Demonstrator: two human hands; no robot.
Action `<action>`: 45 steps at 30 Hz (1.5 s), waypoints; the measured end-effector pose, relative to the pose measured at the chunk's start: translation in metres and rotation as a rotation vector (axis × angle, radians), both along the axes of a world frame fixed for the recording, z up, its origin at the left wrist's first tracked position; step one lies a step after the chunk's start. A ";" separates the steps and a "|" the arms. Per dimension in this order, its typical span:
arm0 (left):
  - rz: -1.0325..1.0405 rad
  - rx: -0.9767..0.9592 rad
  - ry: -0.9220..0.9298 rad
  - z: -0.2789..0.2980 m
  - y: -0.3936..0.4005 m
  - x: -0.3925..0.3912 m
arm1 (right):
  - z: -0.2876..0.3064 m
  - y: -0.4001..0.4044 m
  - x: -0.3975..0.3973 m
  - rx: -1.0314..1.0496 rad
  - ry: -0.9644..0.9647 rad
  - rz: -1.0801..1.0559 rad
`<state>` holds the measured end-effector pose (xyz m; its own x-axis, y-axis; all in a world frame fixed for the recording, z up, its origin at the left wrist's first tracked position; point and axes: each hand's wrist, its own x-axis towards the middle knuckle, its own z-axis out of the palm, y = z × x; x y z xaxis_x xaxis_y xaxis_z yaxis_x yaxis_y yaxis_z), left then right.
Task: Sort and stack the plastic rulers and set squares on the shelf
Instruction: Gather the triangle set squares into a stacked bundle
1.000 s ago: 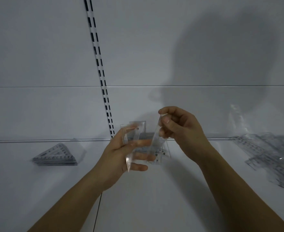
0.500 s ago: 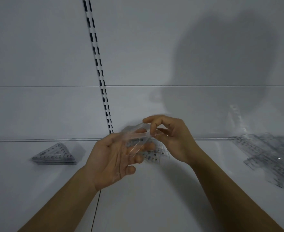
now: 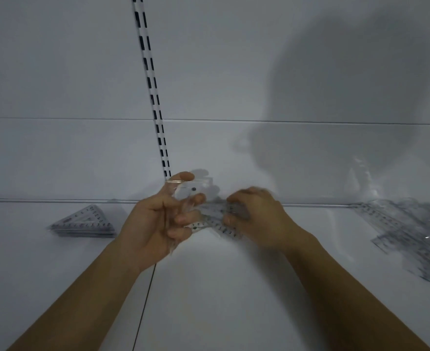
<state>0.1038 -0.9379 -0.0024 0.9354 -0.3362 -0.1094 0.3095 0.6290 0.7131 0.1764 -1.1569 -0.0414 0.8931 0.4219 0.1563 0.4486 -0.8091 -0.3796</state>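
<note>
Left hand (image 3: pixel 155 224) gripping clear rulers (image 3: pixel 191 193), right hand (image 3: pixel 257 221) on rulers below

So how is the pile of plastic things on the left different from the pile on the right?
The left pile is a tidy stack of triangles, edges lined up; the right pile is a loose, spread-out jumble. The left pile looks small and compact; the right pile covers far more of the shelf and runs off the picture's edge. Both are clear plastic with dark number markings, and neither hand touches them.

A set-square stack (image 3: pixel 84 222) lies left on the shelf (image 3: pixel 208 287), a ruler heap (image 3: pixel 409 231) right.
</note>
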 end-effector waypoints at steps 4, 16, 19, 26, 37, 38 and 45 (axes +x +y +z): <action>0.043 -0.018 0.004 -0.002 0.004 0.001 | 0.001 -0.003 0.006 0.161 -0.102 -0.010; 0.137 0.273 -0.010 -0.003 -0.006 0.001 | 0.050 -0.005 -0.016 1.084 0.218 0.128; 0.028 0.361 0.039 -0.004 -0.008 -0.002 | 0.055 0.002 -0.026 1.008 0.333 0.223; -0.090 0.467 -0.042 -0.003 -0.018 -0.010 | 0.026 0.021 -0.027 0.586 -0.038 0.071; 0.069 0.324 -0.155 0.008 -0.004 -0.008 | 0.010 0.017 -0.013 0.269 -0.039 -0.018; 0.077 0.315 -0.149 0.008 -0.003 -0.007 | 0.007 0.018 -0.012 0.196 -0.029 -0.030; 0.136 0.185 -0.071 0.010 -0.002 -0.006 | 0.007 0.015 -0.011 0.075 0.040 -0.030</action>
<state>0.0979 -0.9401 0.0077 0.9783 -0.1867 -0.0903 0.1761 0.5180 0.8371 0.1658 -1.1423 -0.0348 0.9114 0.3829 0.1509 0.4078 -0.7906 -0.4568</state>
